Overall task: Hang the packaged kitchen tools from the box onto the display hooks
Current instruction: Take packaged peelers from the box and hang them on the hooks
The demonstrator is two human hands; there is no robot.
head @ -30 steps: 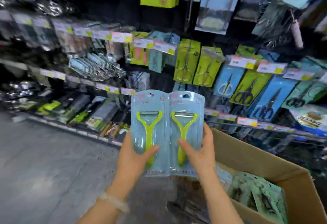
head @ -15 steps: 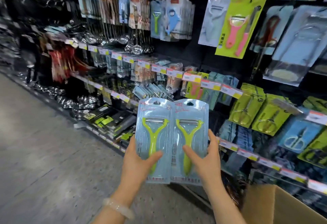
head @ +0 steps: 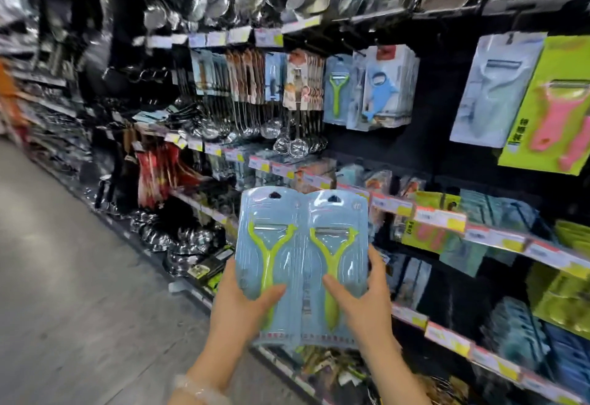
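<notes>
Each thumb pressed the glossy front of a blister pack, fingers curled behind: the left hand [head: 242,305] gripped the left peeler pack [head: 271,261], the right hand [head: 364,302] the right peeler pack [head: 338,264], side by side, upright, near the shelves [head: 440,219].

Two blue blister-packed green peelers [head: 301,264], upright, side by side, touching.

shop aisle | price tags [head: 439,217] on shelves (packaged kitchenware [head: 381,86] hanging)
</notes>
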